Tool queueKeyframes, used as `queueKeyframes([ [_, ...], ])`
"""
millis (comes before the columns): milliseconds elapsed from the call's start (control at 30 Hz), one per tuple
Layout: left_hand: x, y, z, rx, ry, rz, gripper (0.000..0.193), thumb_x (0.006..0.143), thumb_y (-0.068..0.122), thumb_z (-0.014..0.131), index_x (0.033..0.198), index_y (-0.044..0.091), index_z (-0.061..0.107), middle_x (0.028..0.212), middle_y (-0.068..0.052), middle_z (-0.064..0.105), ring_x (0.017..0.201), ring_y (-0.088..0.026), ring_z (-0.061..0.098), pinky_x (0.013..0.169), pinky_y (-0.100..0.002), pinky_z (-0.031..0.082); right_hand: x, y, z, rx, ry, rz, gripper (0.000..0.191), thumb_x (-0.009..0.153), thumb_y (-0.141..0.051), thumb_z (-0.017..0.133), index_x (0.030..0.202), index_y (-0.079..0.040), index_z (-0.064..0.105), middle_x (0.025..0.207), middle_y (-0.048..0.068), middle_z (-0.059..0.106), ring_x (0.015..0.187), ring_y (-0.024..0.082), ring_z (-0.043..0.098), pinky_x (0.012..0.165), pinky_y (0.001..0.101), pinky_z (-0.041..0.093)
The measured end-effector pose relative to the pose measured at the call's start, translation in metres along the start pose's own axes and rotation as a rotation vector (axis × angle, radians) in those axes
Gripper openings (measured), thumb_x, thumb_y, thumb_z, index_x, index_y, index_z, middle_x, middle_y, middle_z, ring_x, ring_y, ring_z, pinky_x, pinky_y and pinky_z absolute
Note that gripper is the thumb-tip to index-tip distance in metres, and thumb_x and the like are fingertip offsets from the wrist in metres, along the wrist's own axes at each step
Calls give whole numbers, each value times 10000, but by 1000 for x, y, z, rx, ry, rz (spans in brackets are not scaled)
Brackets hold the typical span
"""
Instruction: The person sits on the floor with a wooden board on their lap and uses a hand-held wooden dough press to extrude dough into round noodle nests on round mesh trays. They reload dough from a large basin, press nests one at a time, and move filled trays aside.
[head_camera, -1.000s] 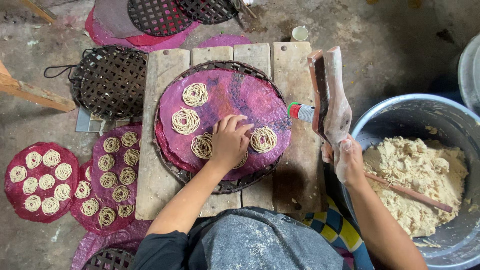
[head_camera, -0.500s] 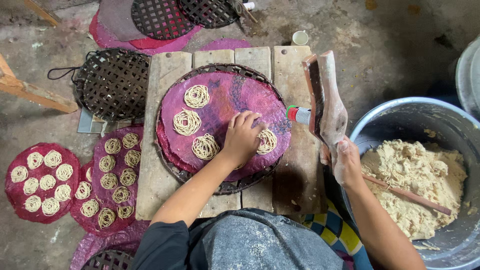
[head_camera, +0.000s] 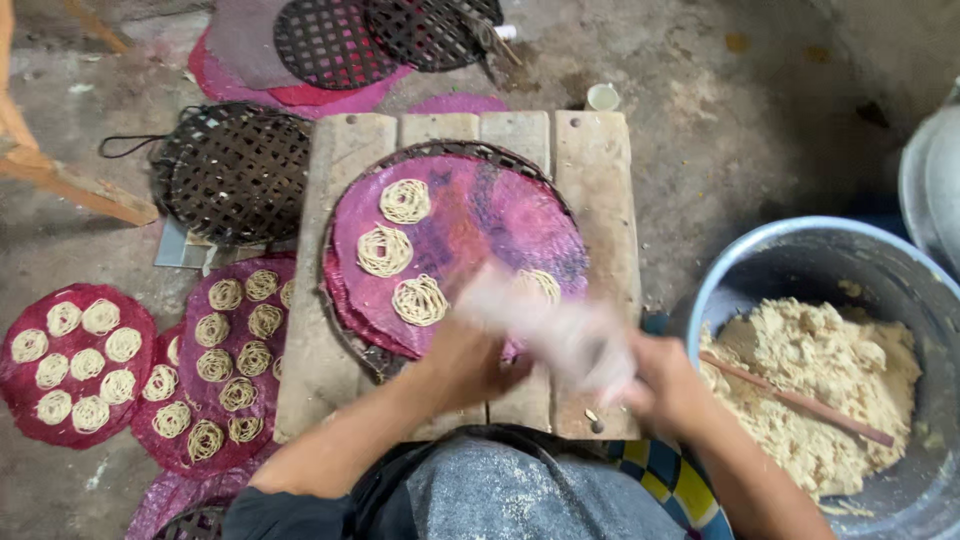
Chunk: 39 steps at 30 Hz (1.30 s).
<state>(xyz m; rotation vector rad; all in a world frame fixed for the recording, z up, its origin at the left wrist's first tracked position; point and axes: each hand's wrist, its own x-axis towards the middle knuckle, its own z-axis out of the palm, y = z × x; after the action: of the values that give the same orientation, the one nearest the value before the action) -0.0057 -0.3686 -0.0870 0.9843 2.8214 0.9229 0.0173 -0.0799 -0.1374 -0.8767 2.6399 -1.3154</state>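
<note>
Blurred press (head_camera: 555, 325) between left hand (head_camera: 470, 365) and right hand (head_camera: 675, 385), both gripping.

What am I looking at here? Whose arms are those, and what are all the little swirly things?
The camera sits on a person's head and looks straight down, so the two bare arms at the bottom are that person's own. The left hand and the right hand meet over a pale, long thing that is too blurred to make out; the right hand seems to grip it. Below them is a wooden board with a round purple mat on it. The swirls are little noodle coils laid on the mat. More coils fill the red mats on the floor to the left. On the right, a big metal tub holds crumbly pale dough and a wooden stick.
</note>
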Motion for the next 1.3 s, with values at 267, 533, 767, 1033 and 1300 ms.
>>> queueKeyframes([
  [267,-59,12,-54,-273,-396,370,304,798,278,671,1052,119,615,799,-148,675,721,-374,693,627,-475,552,82,-111,-13,-416,-326,-805,600,800,-588,705,991,-23,633,795,84,595,677,278,616,561,402,468],
  [533,-104,17,-66,20,-437,120,282,1036,400,459,1138,242,670,616,-132,624,584,-358,682,543,-517,541,70,-145,5,237,-842,-355,582,1105,-526,483,850,-4,522,763,164,519,766,386,616,668,479,437],
  [767,-43,32,-65,-66,-395,441,451,769,460,650,1149,218,633,732,-86,708,620,-322,709,555,-476,556,-12,-121,-33,422,-561,-147,640,1059,-569,444,929,28,637,807,152,647,741,359,673,633,449,490],
  [1033,92,77,24,-98,-413,777,373,854,388,721,1154,177,650,889,-78,742,768,-315,725,649,-430,565,-188,-42,-65,142,63,-41,570,1073,-518,491,945,17,641,855,142,685,793,353,684,689,438,511],
  [1300,196,41,129,-921,-1105,81,353,928,236,612,1199,28,700,1163,-64,756,1026,-241,728,887,-383,602,-265,-22,-166,-1106,377,-62,298,762,-324,765,916,-75,712,754,47,625,666,230,626,588,375,478],
])
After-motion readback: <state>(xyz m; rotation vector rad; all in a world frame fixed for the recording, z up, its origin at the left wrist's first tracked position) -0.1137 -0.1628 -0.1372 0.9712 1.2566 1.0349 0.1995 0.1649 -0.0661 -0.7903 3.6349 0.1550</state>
